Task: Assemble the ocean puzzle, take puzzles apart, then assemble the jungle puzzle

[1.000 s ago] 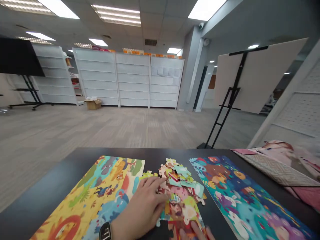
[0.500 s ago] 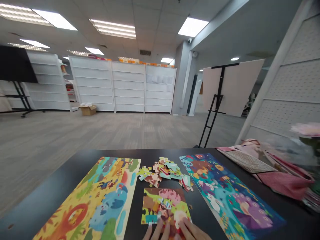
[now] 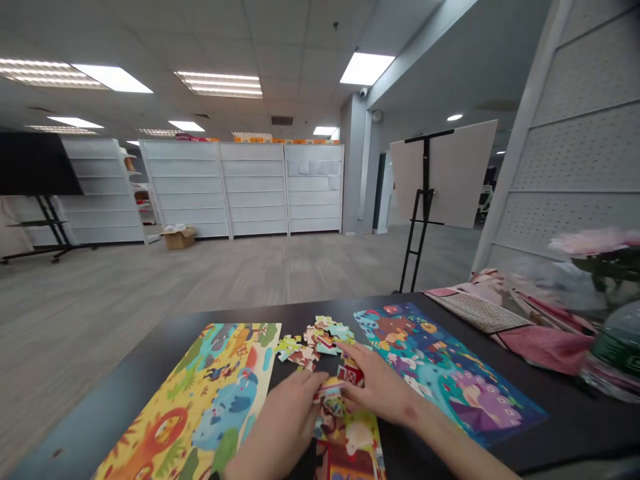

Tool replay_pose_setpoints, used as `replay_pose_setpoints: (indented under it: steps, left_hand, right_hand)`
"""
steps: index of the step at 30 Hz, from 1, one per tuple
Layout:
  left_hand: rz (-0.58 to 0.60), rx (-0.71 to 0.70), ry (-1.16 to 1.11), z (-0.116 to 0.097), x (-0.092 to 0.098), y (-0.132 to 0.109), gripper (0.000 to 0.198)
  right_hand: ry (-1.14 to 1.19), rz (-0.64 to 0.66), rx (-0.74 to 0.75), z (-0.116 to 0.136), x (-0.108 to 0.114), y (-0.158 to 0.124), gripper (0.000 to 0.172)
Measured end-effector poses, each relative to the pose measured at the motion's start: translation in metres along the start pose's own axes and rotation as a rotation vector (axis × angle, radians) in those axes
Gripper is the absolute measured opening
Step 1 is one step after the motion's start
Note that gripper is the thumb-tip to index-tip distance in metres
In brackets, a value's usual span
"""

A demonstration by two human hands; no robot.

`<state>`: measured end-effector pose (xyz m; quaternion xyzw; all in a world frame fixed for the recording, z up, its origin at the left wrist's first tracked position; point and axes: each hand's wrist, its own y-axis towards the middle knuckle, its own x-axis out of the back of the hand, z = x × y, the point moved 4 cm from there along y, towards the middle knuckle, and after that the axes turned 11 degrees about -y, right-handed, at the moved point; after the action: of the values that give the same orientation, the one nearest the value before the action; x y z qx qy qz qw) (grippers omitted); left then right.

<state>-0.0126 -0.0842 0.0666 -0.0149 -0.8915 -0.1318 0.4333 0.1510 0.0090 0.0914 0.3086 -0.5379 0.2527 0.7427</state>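
A partly joined jigsaw puzzle lies on the black table between my forearms, its left part hidden by my left hand. My left hand curls over its upper left edge, the fingers closed together at the tips. From the right, my right hand reaches in with thumb and fingers around a puzzle piece showing a red barn, at the puzzle's upper edge. Whether this piece is joined I cannot tell. Just beyond the hands is a heap of loose puzzle pieces, partly covered by my right fingers.
A yellow animal picture lies to the left, a dark blue one to the right under my right forearm. At the right edge are a pink bag, a plastic bottle and pink flowers. An easel stands behind the table.
Both hands have moved forward from the puzzle's near edge to its far edge. My right hand now has a red barn piece in its fingers. The view has tilted up slightly and shifted right.
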Motion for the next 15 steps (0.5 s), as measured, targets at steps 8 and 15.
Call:
replay_pose_setpoints:
  steps: [8,15]
  left_hand:
    - [-0.017,-0.038,0.118,0.002,0.002,-0.007,0.059]
    - [0.100,-0.120,0.206,0.007,-0.023,-0.029,0.050]
  right_hand:
    - [-0.346,-0.285,0.273,-0.003,-0.038,-0.059,0.061]
    - [-0.735,-0.536,0.510,0.012,-0.069,-0.105,0.031]
